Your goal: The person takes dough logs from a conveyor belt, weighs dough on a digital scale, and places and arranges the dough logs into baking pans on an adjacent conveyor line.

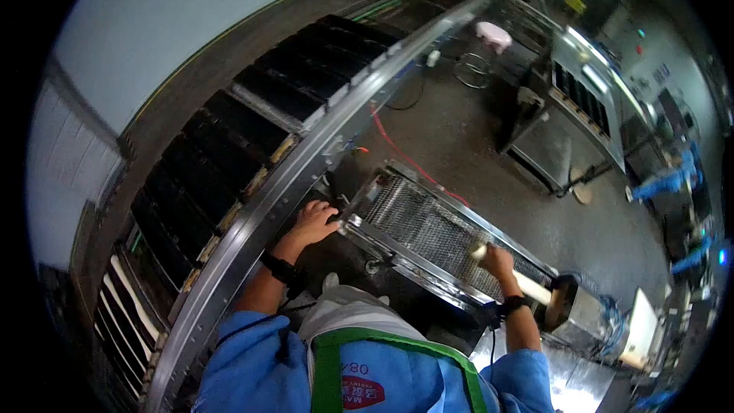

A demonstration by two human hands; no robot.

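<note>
Grips a pale dough strip (531,287) in the right hand (498,261), over the right end of a metal mesh conveyor (417,222); holds the left hand (312,223) open near the conveyor's other end.

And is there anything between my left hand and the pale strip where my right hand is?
Yes: beside your left hand is the metal frame of the small conveyor, then a stretch of mesh belt. No loose object is visible between. Nothing visible separates your right hand from the pale strip.
</note>
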